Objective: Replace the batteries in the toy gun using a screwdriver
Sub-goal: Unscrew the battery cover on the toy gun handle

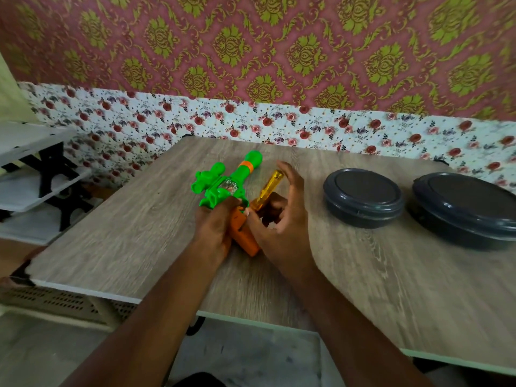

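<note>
Wall across upper frame, patterned red and green above, floral white band below; wood-grain surface (363,275) fills centre and right, running to lower right; white shelf (30,141) at left edge, on black brackets.

Two dark round lidded tins on right of surface, just beside each other: larger tin (469,210) at far right, smaller tin (363,198) toward centre.

Toy gun (223,185) at centre of frame, green body with orange band near muzzle, barrel pointing to upper right; orange handle (243,233) angled toward lower centre, base on or near surface, cannot tell which.

Left hand (215,227) at centre, grip clamped on gun at junction of body and handle.

Right hand (279,219) just right of handle; thumb and forefinger closed on screwdriver (268,191), other fingers spread loose; yellow translucent shaft-handle tilts to upper right, tip down at top of orange handle, contact point hidden by fingers.
</note>
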A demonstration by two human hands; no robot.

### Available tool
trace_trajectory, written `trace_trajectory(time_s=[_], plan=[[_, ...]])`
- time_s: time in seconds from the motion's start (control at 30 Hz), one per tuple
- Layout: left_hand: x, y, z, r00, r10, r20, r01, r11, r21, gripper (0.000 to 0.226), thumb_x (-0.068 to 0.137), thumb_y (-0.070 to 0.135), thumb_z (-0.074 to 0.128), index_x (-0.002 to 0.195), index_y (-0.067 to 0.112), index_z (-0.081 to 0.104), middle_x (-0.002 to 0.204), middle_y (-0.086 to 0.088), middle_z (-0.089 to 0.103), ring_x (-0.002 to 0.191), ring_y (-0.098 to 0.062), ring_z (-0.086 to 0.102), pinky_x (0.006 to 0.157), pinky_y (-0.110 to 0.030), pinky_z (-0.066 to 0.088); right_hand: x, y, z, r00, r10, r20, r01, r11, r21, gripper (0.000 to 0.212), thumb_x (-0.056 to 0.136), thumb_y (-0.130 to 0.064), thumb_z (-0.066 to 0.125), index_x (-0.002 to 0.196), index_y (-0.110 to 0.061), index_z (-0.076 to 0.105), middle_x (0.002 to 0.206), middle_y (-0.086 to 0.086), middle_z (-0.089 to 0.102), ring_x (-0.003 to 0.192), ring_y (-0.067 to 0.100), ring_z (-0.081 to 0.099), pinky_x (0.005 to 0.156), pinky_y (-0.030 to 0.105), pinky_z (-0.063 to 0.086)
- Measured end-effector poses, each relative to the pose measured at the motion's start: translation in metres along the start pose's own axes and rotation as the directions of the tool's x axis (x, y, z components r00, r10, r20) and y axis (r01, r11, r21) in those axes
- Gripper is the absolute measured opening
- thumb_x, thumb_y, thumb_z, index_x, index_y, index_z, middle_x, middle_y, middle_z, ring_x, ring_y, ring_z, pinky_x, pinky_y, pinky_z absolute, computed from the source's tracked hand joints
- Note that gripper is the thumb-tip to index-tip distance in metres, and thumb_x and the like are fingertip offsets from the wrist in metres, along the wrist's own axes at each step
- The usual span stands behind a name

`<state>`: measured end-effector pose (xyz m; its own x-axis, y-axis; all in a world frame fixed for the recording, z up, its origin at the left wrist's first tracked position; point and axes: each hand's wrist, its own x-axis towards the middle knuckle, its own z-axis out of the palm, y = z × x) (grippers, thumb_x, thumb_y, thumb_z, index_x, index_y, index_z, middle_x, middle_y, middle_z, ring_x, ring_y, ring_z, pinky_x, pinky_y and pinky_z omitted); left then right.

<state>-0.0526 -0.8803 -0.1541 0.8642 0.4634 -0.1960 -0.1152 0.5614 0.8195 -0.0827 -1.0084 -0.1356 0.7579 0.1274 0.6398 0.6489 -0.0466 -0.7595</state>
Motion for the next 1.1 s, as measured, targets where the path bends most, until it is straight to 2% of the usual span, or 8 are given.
trace_trajectory(time_s=[0.07,0.17,0.33,0.4,0.63,0.83,0.97,1.1], plan=[[0.001,-0.001,-0.001,1.000,0.003,0.006,-0.003,1.000,0.003,0.027,0.087,-0.010,0.064,0.114,-0.005,0.067,0.082,-0.015,0.071,0.065,-0.022,0.068,0.063,-0.034,0.058,0.001,-0.003,-0.003,0.998,-0.059,0.018,0.060,0.998,-0.027,0.080,0.086,0.002,0.074,0.150,-0.022,0.033,0.097,-0.027,0.064,0.063,0.024,0.068,0.061,0.043,0.060],[0.002,-0.001,-0.001,1.000,0.018,0.010,-0.018,1.000,0.015,0.033,0.088,-0.009,0.064,0.121,-0.009,0.065,0.089,-0.018,0.071,0.067,-0.022,0.069,0.061,-0.032,0.059,0.003,-0.001,-0.003,0.996,-0.085,0.037,0.087,0.993,-0.075,0.072,0.088,-0.002,0.073,0.147,-0.021,0.037,0.081,0.000,0.066,0.065,0.023,0.068,0.059,0.047,0.057],[-0.002,-0.002,-0.004,0.997,0.050,0.062,-0.048,0.998,-0.039,0.036,0.093,-0.008,0.061,0.129,-0.012,0.060,0.109,-0.028,0.067,0.089,-0.034,0.067,0.077,-0.042,0.059,0.005,-0.004,-0.004,0.992,-0.128,0.006,0.128,0.988,-0.088,0.059,0.090,-0.015,0.076,0.143,-0.018,0.049,0.106,0.002,0.068,0.092,0.022,0.070,0.074,0.043,0.060],[-0.004,-0.001,-0.002,0.997,0.040,0.061,-0.036,0.998,-0.055,0.037,0.093,-0.009,0.061,0.130,-0.010,0.059,0.103,-0.024,0.068,0.079,-0.028,0.069,0.067,-0.039,0.061,0.007,-0.007,-0.005,0.992,-0.121,-0.041,0.121,0.993,-0.017,0.046,0.094,-0.020,0.073,0.137,-0.012,0.058,0.104,0.003,0.067,0.092,0.023,0.070,0.077,0.041,0.060],[-0.004,0.002,0.001,0.999,0.044,0.010,-0.043,0.992,-0.119,0.038,0.090,-0.011,0.061,0.129,-0.012,0.059,0.101,-0.026,0.065,0.073,-0.027,0.065,0.055,-0.031,0.060,0.043,-0.008,-0.005,0.978,-0.207,0.025,0.206,0.978,0.018,0.028,0.089,0.001,0.074,0.117,0.004,0.070,0.104,0.013,0.073,0.098,0.022,0.074,0.083,0.041,0.063],[-0.004,0.003,0.004,0.992,0.126,0.005,-0.124,0.981,-0.148,0.062,0.065,0.005,0.068,0.124,-0.012,0.059,0.096,-0.026,0.066,0.067,-0.026,0.067,0.055,-0.032,0.058,0.051,0.000,0.006,0.981,-0.190,0.043,0.182,0.973,0.141,0.028,0.090,0.012,0.068,0.117,0.008,0.068,0.108,0.019,0.072,0.095,0.029,0.076,0.082,0.048,0.063],[0.000,-0.002,0.001,0.992,0.128,-0.007,-0.128,0.981,-0.143,0.063,0.066,0.003,0.069,0.126,-0.012,0.060,0.108,-0.032,0.066,0.088,-0.035,0.065,0.072,-0.040,0.056,0.044,0.004,0.004,0.987,-0.159,0.003,0.155,0.963,0.220,0.022,0.093,0.014,0.063,0.114,0.011,0.066,0.103,0.026,0.070,0.088,0.029,0.077,0.080,0.050,0.063],[0.002,-0.004,0.000,0.993,0.121,0.004,-0.120,0.984,-0.131,0.053,0.078,-0.004,0.070,0.129,-0.012,0.057,0.105,-0.031,0.064,0.080,-0.033,0.065,0.058,-0.033,0.059,0.037,0.002,0.002,0.981,-0.192,0.009,0.187,0.966,0.176,0.023,0.091,0.006,0.070,0.114,0.009,0.067,0.100,0.020,0.071,0.091,0.029,0.074,0.083,0.046,0.063]])
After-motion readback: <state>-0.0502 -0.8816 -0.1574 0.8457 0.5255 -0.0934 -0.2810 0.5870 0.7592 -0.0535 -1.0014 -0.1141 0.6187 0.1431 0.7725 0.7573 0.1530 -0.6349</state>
